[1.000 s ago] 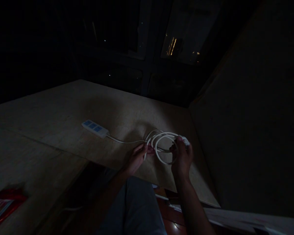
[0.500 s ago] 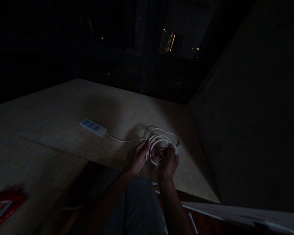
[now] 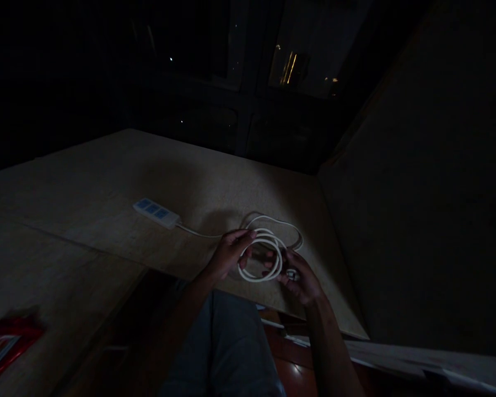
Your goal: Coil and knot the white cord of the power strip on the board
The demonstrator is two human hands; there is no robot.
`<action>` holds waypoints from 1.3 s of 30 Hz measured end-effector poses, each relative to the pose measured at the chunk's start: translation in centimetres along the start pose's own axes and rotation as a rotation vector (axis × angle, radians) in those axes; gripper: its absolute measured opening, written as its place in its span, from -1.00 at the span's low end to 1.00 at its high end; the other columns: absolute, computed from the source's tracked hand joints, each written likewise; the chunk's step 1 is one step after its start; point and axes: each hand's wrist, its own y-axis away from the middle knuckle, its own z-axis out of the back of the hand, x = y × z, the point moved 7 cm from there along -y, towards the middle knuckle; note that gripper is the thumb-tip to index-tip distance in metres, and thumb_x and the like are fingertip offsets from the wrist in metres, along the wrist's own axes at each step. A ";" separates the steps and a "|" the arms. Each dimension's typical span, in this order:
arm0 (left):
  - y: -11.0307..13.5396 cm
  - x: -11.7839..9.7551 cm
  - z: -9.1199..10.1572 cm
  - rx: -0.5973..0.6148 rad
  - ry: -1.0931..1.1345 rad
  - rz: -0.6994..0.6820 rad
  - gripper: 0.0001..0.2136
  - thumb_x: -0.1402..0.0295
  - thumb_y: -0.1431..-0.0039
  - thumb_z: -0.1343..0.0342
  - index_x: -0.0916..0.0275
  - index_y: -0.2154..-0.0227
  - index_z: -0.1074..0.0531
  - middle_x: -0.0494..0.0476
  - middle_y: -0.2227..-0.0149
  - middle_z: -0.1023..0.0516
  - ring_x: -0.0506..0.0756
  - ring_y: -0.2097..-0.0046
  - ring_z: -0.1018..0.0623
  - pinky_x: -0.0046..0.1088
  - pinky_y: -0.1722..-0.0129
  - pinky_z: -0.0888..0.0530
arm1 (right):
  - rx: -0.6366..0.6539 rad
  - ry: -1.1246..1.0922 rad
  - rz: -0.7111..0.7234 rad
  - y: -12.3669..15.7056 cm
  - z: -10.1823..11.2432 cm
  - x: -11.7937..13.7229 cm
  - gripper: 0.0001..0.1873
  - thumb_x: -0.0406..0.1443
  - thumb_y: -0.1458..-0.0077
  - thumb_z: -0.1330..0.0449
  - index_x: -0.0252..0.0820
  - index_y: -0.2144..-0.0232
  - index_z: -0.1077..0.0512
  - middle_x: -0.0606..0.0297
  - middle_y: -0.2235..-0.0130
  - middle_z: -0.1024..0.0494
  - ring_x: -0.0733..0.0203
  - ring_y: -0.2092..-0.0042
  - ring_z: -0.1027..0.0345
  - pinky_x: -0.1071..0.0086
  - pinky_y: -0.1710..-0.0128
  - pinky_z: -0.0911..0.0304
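Observation:
A white power cord (image 3: 259, 280) is looped into a coil between my hands, just above the near part of the stone-like ledge. My left hand (image 3: 228, 255) is closed on the coil's left side, thumb on top. At the right, my right hand (image 3: 301, 278) grips the cord, with the pale plug (image 3: 292, 274) at its palm and fingers. From the coil the cord runs left to a white power strip (image 3: 156, 213) with blue socket panels, lying on the ledge. Another loose loop of cord rests behind the coil.
The pale ledge (image 3: 86, 165) stretches left and back to a dark window (image 3: 215, 118). A wall (image 3: 417, 220) rises on the right. A shiny red package (image 3: 14, 344) lies at the lower left. My legs (image 3: 231, 347) are below the ledge's front edge.
My right hand has moved right and slightly down, turning so the plug shows. The left hand has shifted a little left, and the coil now hangs more openly between them.

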 end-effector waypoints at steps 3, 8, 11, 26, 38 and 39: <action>0.2 -0.2 -0.5 0.025 0.004 0.009 -0.58 -0.03 0.04 -0.26 0.28 0.41 -0.44 -0.08 0.65 -0.37 -0.10 0.72 -0.28 -0.61 0.76 -0.20 | 0.034 0.087 -0.007 -0.1 -1.1 -0.8 -0.64 -0.30 0.13 -0.44 -0.18 0.22 -0.51 0.23 0.26 -0.65 0.18 0.42 -0.55 0.35 0.41 -0.46; 0.5 -0.1 -0.3 0.160 0.242 0.154 -0.62 0.09 0.08 -0.33 0.27 0.31 -0.46 -0.03 0.61 -0.45 -0.03 0.68 -0.38 -0.52 0.70 -0.37 | 0.066 0.051 0.000 0.2 -1.7 -1.1 -0.65 -0.31 0.14 -0.42 -0.25 0.23 -0.54 0.37 0.57 -0.54 0.31 0.57 -0.40 0.45 0.48 -0.38; 0.3 -0.5 0.5 0.182 0.422 0.153 -0.60 0.22 0.03 -0.29 0.30 0.12 -0.49 0.01 0.58 -0.49 -0.01 0.64 -0.43 -0.52 0.67 -0.41 | 0.042 0.011 0.043 0.3 -2.0 -0.4 -0.72 -0.33 0.16 -0.41 -0.25 0.30 -0.55 0.44 0.63 -0.47 0.36 0.59 -0.33 0.42 0.41 -0.40; 1.0 -0.8 1.2 0.033 0.501 0.013 -0.26 0.51 0.11 -0.30 0.19 -0.20 -0.22 0.23 0.14 -0.64 0.15 0.15 -0.65 -0.47 0.25 -0.53 | 0.023 -0.228 0.152 -0.1 -3.1 -0.5 -0.80 -0.35 0.11 -0.31 -0.16 0.57 -0.33 0.53 0.68 -0.17 0.36 0.55 -0.14 0.31 0.26 -0.33; 2.3 -2.6 1.8 -0.117 0.083 -0.137 -0.45 0.17 0.08 -0.37 0.24 0.04 -0.33 0.07 0.46 -0.61 0.04 0.59 -0.51 -0.48 0.60 -0.47 | 0.061 -0.193 0.157 1.7 -2.2 -3.0 -0.85 -0.31 0.06 -0.36 -0.17 0.38 -0.48 0.54 0.68 -0.22 0.38 0.56 -0.13 0.34 0.31 -0.34; 2.3 -2.6 1.7 -0.129 0.079 -0.135 -0.44 0.15 0.08 -0.37 0.25 0.04 -0.34 0.07 0.46 -0.61 0.04 0.59 -0.51 -0.48 0.61 -0.46 | 0.069 -0.177 0.151 1.8 -2.3 -3.1 -0.83 -0.30 0.05 -0.36 -0.18 0.34 -0.49 0.55 0.68 -0.22 0.38 0.56 -0.13 0.33 0.31 -0.35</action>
